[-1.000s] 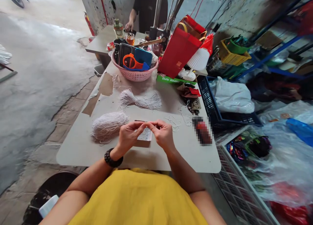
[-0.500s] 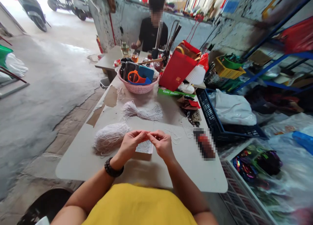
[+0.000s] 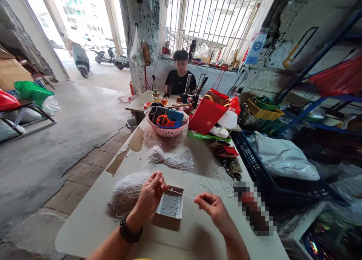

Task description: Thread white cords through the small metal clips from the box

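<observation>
A thin white cord [image 3: 183, 194] stretches between my two hands, above an open cardboard box [image 3: 170, 205] that holds small pale pieces. My left hand [image 3: 151, 192], with a dark bead bracelet at the wrist, pinches one end. My right hand [image 3: 210, 207] pinches the other end between thumb and fingers, to the right of the box. Partly behind my left hand lies a large bundle of white cord [image 3: 127, 192]. A second bundle of white cord [image 3: 169, 158] rests farther back, and loose strands [image 3: 207, 186] lie to the right.
On the table [image 3: 93, 222] stand a pink basket [image 3: 166, 131] of tools and a red bag [image 3: 207, 115]. A blurred-out object [image 3: 254, 211] lies at the right edge. Beyond sits a person [image 3: 181, 79] in black. A blue crate [image 3: 254, 158] is beside the table.
My hands have moved apart, and the cord now shows taut between them. The box is more visible. The camera view has tilted up, showing the barred window.
</observation>
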Motion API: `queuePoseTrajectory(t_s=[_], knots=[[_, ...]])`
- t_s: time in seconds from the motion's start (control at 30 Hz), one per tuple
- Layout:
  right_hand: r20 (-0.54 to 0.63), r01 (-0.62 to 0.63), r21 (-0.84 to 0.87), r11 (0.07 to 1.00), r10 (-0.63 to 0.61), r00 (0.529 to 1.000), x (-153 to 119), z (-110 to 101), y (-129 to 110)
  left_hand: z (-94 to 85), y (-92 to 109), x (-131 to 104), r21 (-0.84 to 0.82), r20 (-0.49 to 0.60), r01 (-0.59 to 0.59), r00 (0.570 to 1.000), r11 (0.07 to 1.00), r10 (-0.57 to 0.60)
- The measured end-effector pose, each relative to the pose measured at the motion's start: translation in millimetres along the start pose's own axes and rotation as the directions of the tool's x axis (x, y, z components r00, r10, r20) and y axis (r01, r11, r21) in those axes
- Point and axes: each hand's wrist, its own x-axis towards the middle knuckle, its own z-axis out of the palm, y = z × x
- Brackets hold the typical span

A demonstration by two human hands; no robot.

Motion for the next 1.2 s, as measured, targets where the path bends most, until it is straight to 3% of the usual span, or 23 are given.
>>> queuePoseTrajectory(t_s=[0.07,0.17,0.37,0.47,0.57,0.67,0.83,1.03,1.2], knots=[[-0.034,-0.037,0.149,0.988,0.043,0.999,-8,-19,-2,-2.0,1,-1,0.07,0.025,0.014,1.0,0.997,-0.016],[-0.12,0.046,0.38,0.924,0.001,0.993,-17,-33,-8,-4.9,-2,-3,0.234,0.06,0.034,0.997,0.972,-0.049],[-0.239,0.169,0.628,0.759,-0.018,0.971,-14,-22,-12,-4.0,-8,-6,0.558,0.07,-0.004,0.997,0.83,-0.042],[-0.19,0.139,0.536,0.833,-0.041,0.981,-10,-4,-16,0.2,-6,-11,0.632,0.085,-0.029,0.996,0.774,-0.032],[-0.172,0.147,0.248,0.957,-0.106,0.979,-8,20,-21,4.4,-6,-15,0.642,0.084,-0.012,0.995,0.767,-0.054],[-0.17,0.2,0.072,0.977,-0.185,0.968,-7,42,-26,6.1,-8,-17,0.624,0.084,-0.022,0.996,0.781,-0.04],[-0.164,0.224,0.013,0.975,-0.219,0.962,4,59,-38,3.0,-12,-13,0.547,0.067,-0.045,0.998,0.836,0.009],[-0.424,0.31,0.031,0.95,-0.268,0.865,22,59,-58,2.9,-12,-13,0.471,0.005,-0.038,0.999,0.882,0.04],[-0.315,0.257,0.06,0.965,-0.226,0.922,12,74,-54,4.5,-10,-16,0.441,0.022,-0.027,1.0,0.897,0.019]])
